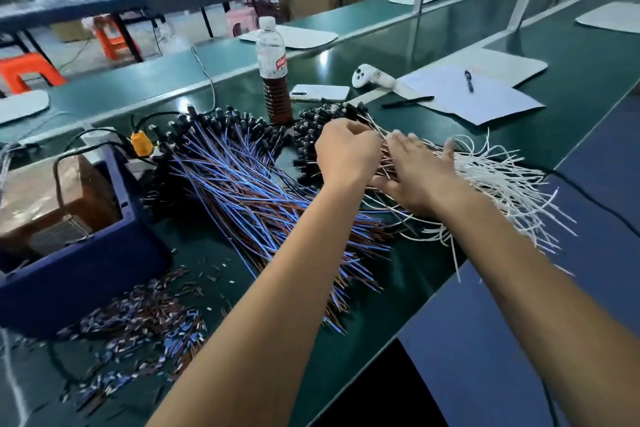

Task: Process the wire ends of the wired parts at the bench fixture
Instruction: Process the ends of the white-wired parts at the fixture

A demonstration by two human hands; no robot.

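Picking the next wired parts from the unprocessed pile.

Both hands work in the pile of white-and-brown wired parts (485, 177) at the right of the bench (398, 55). The left hand (346, 149) has its grip curled, pinching a few wires near their black heads; the right hand (419, 173) lies spread, pressing the pile down. A blue-and-brown pile (249, 184) lies beside the blue fixture (79, 253), with cut scraps (138, 329) below. Next, probably, the picked wires must come free and go to the fixture.
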